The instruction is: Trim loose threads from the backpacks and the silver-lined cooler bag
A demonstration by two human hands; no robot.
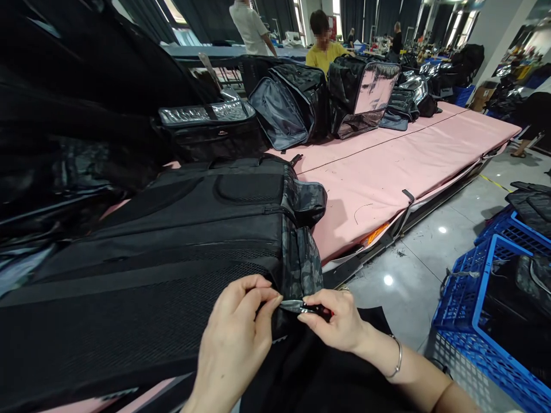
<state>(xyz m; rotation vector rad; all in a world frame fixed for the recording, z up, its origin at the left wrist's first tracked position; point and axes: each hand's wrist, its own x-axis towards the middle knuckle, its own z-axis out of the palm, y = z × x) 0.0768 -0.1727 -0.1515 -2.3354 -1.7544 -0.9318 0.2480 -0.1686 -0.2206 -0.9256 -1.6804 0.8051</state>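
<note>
A large black bag (181, 229) with mesh panels and camouflage trim lies on its side on the pink table (387, 166) in front of me. My left hand (235, 338) pinches the bag's near corner edge, fingers closed on the fabric. My right hand (338, 321) grips small thread snips (301, 308), their metal blades pointing left at the pinched edge. A bracelet sits on my right wrist.
More black bags (293, 103) stand at the table's far side, and dark bags are piled at the left. Blue plastic crates (495, 298) with bags sit on the grey floor at the right. A person in yellow (325, 49) and others work beyond the table.
</note>
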